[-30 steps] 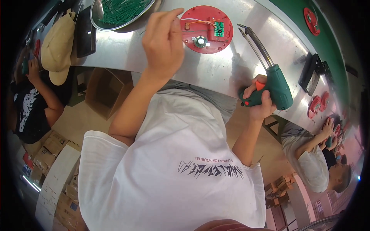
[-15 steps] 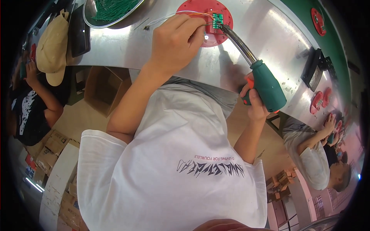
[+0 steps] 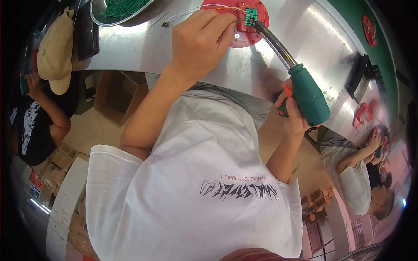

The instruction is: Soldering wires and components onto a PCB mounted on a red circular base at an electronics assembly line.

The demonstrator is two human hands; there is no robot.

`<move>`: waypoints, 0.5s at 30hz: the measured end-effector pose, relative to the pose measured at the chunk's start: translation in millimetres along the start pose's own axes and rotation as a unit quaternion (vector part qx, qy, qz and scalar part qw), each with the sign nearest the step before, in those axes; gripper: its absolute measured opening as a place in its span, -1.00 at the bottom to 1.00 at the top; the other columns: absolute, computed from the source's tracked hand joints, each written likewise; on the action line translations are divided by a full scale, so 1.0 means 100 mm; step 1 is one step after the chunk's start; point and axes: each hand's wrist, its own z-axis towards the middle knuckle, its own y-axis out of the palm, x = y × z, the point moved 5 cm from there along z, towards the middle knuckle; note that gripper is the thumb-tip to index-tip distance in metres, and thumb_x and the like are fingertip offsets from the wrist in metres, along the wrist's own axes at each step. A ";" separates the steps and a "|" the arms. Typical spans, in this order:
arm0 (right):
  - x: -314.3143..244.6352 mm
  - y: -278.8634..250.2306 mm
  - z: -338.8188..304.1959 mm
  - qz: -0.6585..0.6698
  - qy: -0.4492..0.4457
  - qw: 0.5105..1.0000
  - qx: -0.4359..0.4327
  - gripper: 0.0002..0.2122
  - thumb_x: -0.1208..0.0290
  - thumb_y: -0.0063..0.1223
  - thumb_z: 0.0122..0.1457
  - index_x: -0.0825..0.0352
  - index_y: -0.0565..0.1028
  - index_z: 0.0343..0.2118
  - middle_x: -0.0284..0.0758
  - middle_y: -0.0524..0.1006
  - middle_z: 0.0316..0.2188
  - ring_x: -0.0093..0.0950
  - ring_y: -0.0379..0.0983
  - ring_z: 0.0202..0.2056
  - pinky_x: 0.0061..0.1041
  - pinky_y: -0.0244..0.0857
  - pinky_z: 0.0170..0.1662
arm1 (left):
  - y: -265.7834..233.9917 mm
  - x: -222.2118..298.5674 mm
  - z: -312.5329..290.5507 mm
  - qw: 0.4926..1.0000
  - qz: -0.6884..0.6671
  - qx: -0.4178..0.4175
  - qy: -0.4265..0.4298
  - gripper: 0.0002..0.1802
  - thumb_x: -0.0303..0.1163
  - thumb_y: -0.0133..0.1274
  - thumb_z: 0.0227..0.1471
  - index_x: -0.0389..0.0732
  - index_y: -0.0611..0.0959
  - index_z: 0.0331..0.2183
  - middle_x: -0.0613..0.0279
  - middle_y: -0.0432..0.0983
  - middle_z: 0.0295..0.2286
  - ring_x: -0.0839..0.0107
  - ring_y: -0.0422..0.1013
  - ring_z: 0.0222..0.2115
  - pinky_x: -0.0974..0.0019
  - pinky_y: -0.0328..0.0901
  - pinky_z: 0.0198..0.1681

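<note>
My left hand [image 3: 198, 41] is closed, its fingertips pinching a thin dark wire [image 3: 238, 20] by the edge of a small green circuit board [image 3: 251, 16]. That board sits on a round red plastic part [image 3: 245, 41] lying on the metal table. Wrapped round the handle of a green soldering gun [image 3: 308, 93] is my right hand [image 3: 296, 118], a finger by the orange trigger. The gun's long metal barrel slants up to the left, with its tip at the board's right edge; exact contact is too small to tell. White and orange wires [image 3: 185, 14] run from the board leftward behind my left hand.
A metal bowl [image 3: 124, 24] of green wires stands at the far left, near a dark tray [image 3: 88, 37] and a tan cap [image 3: 55, 52]. On the right are a black holder [image 3: 358, 78] and more red parts [image 3: 360, 115]. Co-workers sit on both sides.
The view has shifted slightly, so the red part and board appear a little higher and farther right. The gun's tip stays at the board and my left hand keeps its pinch.
</note>
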 end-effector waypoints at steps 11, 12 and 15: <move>0.03 -0.02 0.02 0.010 0.051 0.999 -0.002 -0.56 0.48 0.02 0.11 0.58 0.39 0.06 -0.06 0.52 -0.25 -0.42 0.44 -0.56 -0.48 0.33 -0.48 | -0.03 0.04 0.02 1.000 0.009 -0.002 -0.014 -0.87 -0.49 0.22 -0.15 -0.15 0.67 -0.41 0.30 0.53 -0.52 0.31 0.47 -0.52 0.29 0.35 -0.52; 0.02 -0.03 0.03 0.010 0.051 0.999 -0.003 -0.56 0.48 0.02 0.11 0.58 0.39 0.06 -0.06 0.52 -0.25 -0.42 0.44 -0.56 -0.48 0.33 -0.48 | -0.03 0.03 0.02 1.000 0.010 -0.001 -0.015 -0.87 -0.49 0.22 -0.15 -0.15 0.67 -0.41 0.30 0.53 -0.52 0.31 0.47 -0.52 0.29 0.35 -0.52; 0.01 -0.03 0.06 0.025 0.077 0.996 -0.028 -0.58 0.48 0.01 0.11 0.57 0.40 0.04 -0.07 0.52 -0.26 -0.42 0.44 -0.57 -0.47 0.32 -0.47 | -0.03 0.03 0.03 1.000 0.012 -0.003 -0.012 -0.85 -0.50 0.22 -0.16 -0.14 0.67 -0.40 0.30 0.53 -0.51 0.31 0.48 -0.51 0.29 0.35 -0.52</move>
